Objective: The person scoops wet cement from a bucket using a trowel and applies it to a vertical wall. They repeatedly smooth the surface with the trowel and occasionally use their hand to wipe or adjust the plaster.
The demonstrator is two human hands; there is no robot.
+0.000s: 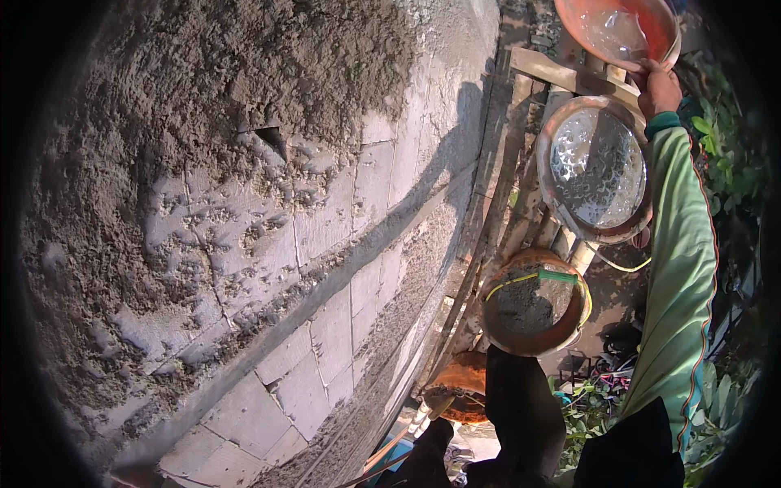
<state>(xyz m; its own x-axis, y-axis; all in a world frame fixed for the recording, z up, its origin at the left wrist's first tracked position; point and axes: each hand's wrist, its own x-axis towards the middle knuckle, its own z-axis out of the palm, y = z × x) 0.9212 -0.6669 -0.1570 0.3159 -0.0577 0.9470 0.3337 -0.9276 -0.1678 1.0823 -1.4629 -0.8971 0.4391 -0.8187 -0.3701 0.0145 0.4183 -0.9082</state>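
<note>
My right hand, at the end of a light green sleeve, is closed on the rim of an orange basin at the top right. That basin holds a little cloudy water. Just below it stands a round tub with wet, shiny grey liquid or slurry inside. Nearer to me is an orange bucket of grey mortar, with a yellow handle that has a green grip lying across it. My left hand is not in view.
A block wall, partly coated with rough grey mortar, fills the left. Wooden planks and bamboo poles lie under the containers. Another orange container sits lower down. Green plants grow along the right.
</note>
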